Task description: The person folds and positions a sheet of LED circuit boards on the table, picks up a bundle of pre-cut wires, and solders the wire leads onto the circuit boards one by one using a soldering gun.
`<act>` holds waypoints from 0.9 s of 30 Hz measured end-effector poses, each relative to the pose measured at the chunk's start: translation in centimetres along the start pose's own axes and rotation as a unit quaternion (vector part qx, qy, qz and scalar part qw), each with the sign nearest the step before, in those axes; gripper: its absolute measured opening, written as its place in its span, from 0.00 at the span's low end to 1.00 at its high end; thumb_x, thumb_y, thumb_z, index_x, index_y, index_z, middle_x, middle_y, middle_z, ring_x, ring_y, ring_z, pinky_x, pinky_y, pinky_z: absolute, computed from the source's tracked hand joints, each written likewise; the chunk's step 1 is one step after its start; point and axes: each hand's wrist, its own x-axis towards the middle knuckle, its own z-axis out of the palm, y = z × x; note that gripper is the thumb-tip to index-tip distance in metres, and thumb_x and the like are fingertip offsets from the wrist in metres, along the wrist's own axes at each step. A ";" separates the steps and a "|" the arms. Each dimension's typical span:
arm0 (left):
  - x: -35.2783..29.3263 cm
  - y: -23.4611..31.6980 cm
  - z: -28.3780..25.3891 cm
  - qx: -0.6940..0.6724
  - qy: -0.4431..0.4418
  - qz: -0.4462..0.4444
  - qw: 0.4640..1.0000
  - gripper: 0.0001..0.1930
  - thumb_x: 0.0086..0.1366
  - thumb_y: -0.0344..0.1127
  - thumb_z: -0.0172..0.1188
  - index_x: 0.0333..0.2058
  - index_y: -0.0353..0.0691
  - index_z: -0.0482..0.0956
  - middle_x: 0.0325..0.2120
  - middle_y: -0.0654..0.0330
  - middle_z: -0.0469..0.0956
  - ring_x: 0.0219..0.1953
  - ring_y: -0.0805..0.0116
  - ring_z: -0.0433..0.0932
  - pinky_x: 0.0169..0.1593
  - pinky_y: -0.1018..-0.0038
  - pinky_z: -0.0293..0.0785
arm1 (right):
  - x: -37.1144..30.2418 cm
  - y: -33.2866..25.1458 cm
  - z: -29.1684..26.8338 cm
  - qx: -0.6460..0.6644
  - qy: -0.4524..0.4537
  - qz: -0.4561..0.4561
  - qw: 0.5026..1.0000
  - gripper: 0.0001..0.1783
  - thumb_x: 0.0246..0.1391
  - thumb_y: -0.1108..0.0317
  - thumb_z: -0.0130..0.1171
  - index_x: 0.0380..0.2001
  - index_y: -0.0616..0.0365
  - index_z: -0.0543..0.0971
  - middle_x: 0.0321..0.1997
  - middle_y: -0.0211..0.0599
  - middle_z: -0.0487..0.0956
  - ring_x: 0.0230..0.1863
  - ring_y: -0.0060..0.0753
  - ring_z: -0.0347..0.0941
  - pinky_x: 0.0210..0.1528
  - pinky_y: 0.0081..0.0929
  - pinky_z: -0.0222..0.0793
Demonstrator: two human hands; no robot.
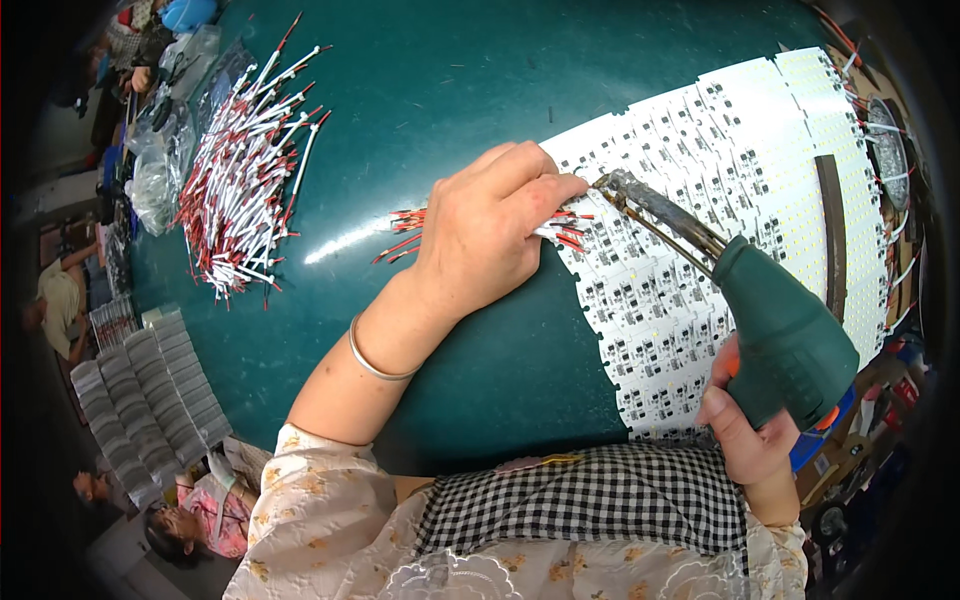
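Note:
My left hand (482, 225) is closed round a small bundle of short red and white wires (404, 236), whose ends poke out on both sides of the fist. Its thumb and forefinger come together at the left edge of a sheet of white circuit boards (655, 345). In my right hand (752, 440) is a green soldering gun (785, 325), gripped by its handle. The gun slants up and left over the boards, and its dark tip lies just beside my left fingertips. Whether the tip touches a wire or a board is too small to tell.
A heap of red and white wires (245, 180) lies on the green table (380, 120) at the left. A dark strip (830, 235) crosses the boards, and a metal dish (887, 155) stands beyond them. Bundled pale stacks (150, 400) and other people are off to the left.

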 end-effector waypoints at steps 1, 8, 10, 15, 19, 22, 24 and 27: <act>0.0 0.1 0.1 -0.001 0.001 0.001 1.000 0.23 0.35 0.11 0.54 0.33 0.37 0.82 0.24 0.59 0.76 0.26 0.63 0.77 0.28 0.73 0.73 | -0.2 0.3 -0.2 -0.024 -0.021 -0.040 0.999 0.26 0.51 0.73 0.61 0.52 0.70 0.67 0.33 0.39 0.71 0.23 0.23 0.69 0.23 0.18 0.68; 0.0 0.2 0.0 0.011 0.005 0.018 1.000 0.24 0.34 0.13 0.54 0.34 0.37 0.81 0.24 0.58 0.76 0.26 0.62 0.77 0.27 0.72 0.73 | 0.7 -3.8 0.9 0.099 0.130 0.116 0.980 0.35 0.45 0.61 0.68 0.51 0.72 0.66 0.26 0.36 0.70 0.17 0.22 0.67 0.18 0.18 0.65; -0.1 0.4 -0.2 0.022 0.000 0.019 1.000 0.24 0.34 0.13 0.54 0.34 0.37 0.81 0.24 0.58 0.76 0.26 0.62 0.77 0.26 0.72 0.72 | 1.0 -3.9 0.7 0.114 0.140 0.093 0.979 0.36 0.45 0.61 0.68 0.51 0.73 0.66 0.25 0.36 0.69 0.17 0.22 0.67 0.17 0.17 0.64; 0.6 1.5 -0.6 0.002 -0.031 -0.002 1.000 0.22 0.38 0.13 0.54 0.35 0.36 0.81 0.26 0.57 0.76 0.26 0.61 0.77 0.29 0.72 0.74 | 0.9 -4.4 -2.2 0.174 0.119 0.061 0.976 0.38 0.44 0.69 0.68 0.55 0.78 0.62 0.41 0.50 0.72 0.20 0.24 0.67 0.18 0.20 0.69; 1.5 1.6 -1.2 -0.035 -0.040 0.002 0.999 0.18 0.45 0.13 0.56 0.36 0.35 0.80 0.27 0.56 0.76 0.28 0.62 0.77 0.33 0.73 0.74 | 1.3 -4.6 -3.4 0.183 0.136 0.031 0.973 0.40 0.43 0.67 0.68 0.54 0.79 0.60 0.42 0.55 0.71 0.17 0.25 0.68 0.14 0.20 0.67; 2.2 2.5 -2.5 0.044 0.064 -0.052 0.996 0.20 0.42 0.14 0.59 0.38 0.36 0.76 0.31 0.54 0.75 0.29 0.55 0.77 0.33 0.70 0.74 | 1.2 -4.8 -4.4 0.191 0.117 0.055 0.973 0.41 0.43 0.66 0.67 0.54 0.81 0.60 0.45 0.56 0.70 0.16 0.25 0.67 0.13 0.20 0.67; 2.3 3.4 -1.7 -0.025 0.113 -0.077 0.990 0.20 0.43 0.15 0.59 0.38 0.36 0.75 0.30 0.54 0.75 0.28 0.55 0.78 0.32 0.69 0.75 | 1.4 -4.4 -4.3 0.193 0.124 0.037 0.973 0.41 0.43 0.66 0.67 0.53 0.81 0.60 0.45 0.56 0.70 0.16 0.25 0.67 0.14 0.20 0.67; 3.3 3.8 -1.3 -0.021 0.054 -0.057 0.997 0.11 0.52 0.12 0.57 0.33 0.32 0.75 0.28 0.57 0.77 0.26 0.70 0.79 0.32 0.78 0.75 | 1.9 -4.5 -4.3 0.183 0.121 0.020 0.975 0.39 0.44 0.66 0.65 0.53 0.79 0.59 0.34 0.46 0.69 0.15 0.23 0.68 0.15 0.19 0.68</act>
